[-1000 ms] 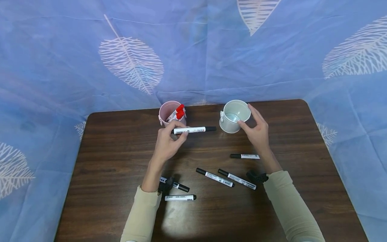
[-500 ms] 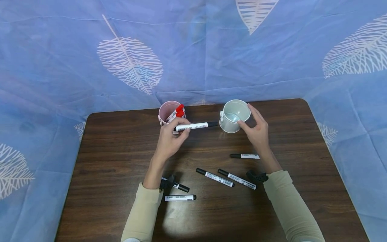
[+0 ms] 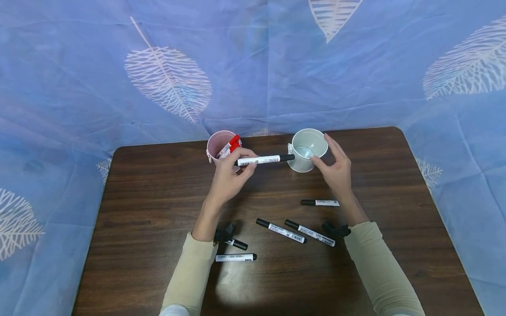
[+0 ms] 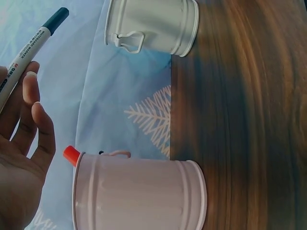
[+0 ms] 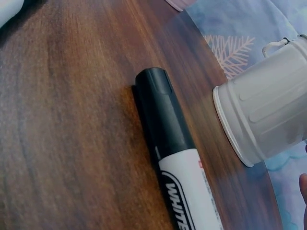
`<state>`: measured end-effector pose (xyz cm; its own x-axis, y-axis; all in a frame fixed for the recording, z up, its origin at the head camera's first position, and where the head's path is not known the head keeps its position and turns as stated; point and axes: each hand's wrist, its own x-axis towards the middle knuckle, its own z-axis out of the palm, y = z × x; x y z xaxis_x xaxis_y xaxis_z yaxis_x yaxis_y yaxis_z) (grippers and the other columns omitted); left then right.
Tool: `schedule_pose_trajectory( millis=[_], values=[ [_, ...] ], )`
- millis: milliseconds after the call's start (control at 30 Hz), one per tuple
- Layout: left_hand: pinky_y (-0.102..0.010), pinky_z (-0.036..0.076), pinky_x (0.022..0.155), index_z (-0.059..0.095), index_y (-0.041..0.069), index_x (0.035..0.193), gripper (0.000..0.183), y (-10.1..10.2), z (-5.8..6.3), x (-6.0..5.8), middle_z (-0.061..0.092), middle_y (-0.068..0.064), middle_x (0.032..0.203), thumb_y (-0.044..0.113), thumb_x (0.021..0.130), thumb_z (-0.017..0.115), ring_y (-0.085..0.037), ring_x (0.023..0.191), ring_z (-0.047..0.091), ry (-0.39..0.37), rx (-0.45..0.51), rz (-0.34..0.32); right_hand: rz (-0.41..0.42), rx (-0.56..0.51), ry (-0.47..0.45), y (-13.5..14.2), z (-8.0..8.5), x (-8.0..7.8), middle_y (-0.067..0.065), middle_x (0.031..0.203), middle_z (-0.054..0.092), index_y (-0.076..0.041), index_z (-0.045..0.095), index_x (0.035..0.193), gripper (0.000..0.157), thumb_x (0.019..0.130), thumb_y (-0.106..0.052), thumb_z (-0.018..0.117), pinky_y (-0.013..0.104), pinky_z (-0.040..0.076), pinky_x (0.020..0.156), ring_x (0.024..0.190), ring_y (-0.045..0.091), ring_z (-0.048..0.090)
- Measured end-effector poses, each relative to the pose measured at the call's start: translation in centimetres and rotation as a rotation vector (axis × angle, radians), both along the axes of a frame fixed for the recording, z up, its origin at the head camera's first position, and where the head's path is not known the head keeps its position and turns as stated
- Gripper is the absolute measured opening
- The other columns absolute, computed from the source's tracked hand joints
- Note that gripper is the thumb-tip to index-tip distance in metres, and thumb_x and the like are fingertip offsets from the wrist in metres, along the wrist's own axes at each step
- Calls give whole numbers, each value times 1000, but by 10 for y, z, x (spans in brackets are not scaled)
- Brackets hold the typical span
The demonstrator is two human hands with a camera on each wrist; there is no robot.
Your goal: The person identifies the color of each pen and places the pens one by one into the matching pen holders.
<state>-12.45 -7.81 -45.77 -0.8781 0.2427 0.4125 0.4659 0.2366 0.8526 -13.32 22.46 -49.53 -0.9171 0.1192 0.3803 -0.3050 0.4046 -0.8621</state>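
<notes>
My left hand (image 3: 231, 177) pinches a black-capped whiteboard marker (image 3: 265, 159) near its rear end. The marker lies almost level, its cap pointing right and overlapping the left side of a small white bucket (image 3: 299, 165) in the head view. Thumb and fingers of my right hand (image 3: 337, 171) span the right side of that bucket at its rim, holding it upright; no marker shows inside it. Below the left hand stands a pink bucket (image 4: 139, 196), and red-capped markers (image 3: 230, 147) lean inside it. In the left wrist view the held marker (image 4: 29, 52) is above both buckets.
Several black-capped markers lie on the brown table (image 3: 138, 219): a pair at the middle (image 3: 286, 233), one by the right forearm (image 3: 326, 203), and others beside the left wrist (image 3: 236, 257). A blue leaf-patterned cloth (image 3: 245, 66) hangs behind the table's back edge.
My left hand has carried the marker right and slightly away, from in front of the pink bucket to where its cap reaches the white bucket. The right hand stays put.
</notes>
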Motion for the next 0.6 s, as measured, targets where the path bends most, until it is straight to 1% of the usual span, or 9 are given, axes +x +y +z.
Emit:
schedule_pose_trajectory(
  millis=[67,233,333,467,567,600],
  values=[
    [-28,45,55,67,10,110,18,2,0,-2,66,-1,88,8,92,70,-14,66,52,8,4,-10,-2,-11,1,0,0,0,21,144,51,2,53,141,66,80,6,79,39,30,114,137,26,44],
    [-32,46,55,66,9,109,18,7,1,-7,65,1,87,8,92,70,-13,64,50,35,5,-17,-8,-18,14,-2,-1,0,23,143,51,2,53,140,66,80,6,79,37,31,114,136,26,45],
    [-30,45,56,66,11,109,18,9,2,-10,64,3,86,9,92,71,-12,63,49,24,-16,-9,-4,-19,16,-3,-3,-1,22,143,52,2,53,140,65,81,5,78,36,31,114,136,25,45],
    [-35,45,57,65,13,108,17,13,5,-14,62,4,83,11,93,70,-12,63,48,-4,-48,-11,-3,-20,14,-3,-4,-1,20,143,52,2,53,141,65,81,4,78,37,30,115,137,24,45],
    [-37,44,57,65,13,108,16,17,6,-16,62,4,81,12,93,70,-12,62,47,0,-58,-11,-3,-17,5,-3,-3,-1,21,144,51,2,53,141,65,81,5,78,37,29,115,137,24,45],
    [-36,44,56,65,12,108,16,18,7,-17,62,4,81,13,93,70,-12,62,47,4,-60,-14,-5,-16,4,-3,-3,-1,21,143,51,2,53,141,65,81,5,78,37,29,115,137,24,45]
  ],
)
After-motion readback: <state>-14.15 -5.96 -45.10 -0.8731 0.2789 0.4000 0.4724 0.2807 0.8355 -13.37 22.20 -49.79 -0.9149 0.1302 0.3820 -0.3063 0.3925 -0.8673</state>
